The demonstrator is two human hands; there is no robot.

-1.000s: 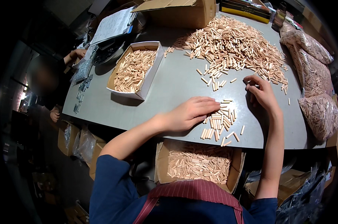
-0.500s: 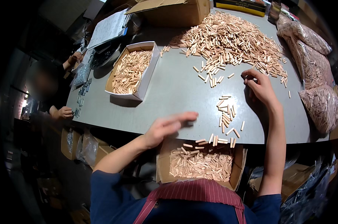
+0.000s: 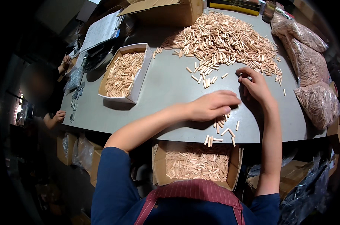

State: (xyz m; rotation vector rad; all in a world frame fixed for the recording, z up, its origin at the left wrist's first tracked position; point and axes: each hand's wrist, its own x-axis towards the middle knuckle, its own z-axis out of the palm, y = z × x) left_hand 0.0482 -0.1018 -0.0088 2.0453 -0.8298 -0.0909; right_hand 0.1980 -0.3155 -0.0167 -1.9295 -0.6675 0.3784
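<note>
My left hand (image 3: 215,105) reaches across the table with its fingers stretched out. It lies over a small loose group of short wooden dowels (image 3: 225,131), partly covering them. My right hand (image 3: 253,85) is just beyond it, near the front of a large heap of dowels (image 3: 230,41). Its fingers are loosely bent, and I see nothing held in them. Below the table's front edge, an open cardboard box (image 3: 159,165) holds many dowels. A few dowels lie on the table close to that edge, above the box.
To the left stands a white-sided box (image 3: 140,80) filled with dowels. Clear bags of dowels (image 3: 315,101) line the right side. A cardboard carton (image 3: 166,13) and a clipboard (image 3: 102,30) are at the back. Another person's hand (image 3: 59,116) rests by the left edge.
My left hand has swept right over the loose dowels. Several dowels by the table's front edge, above the box, are gone from there. My right hand has barely moved.
</note>
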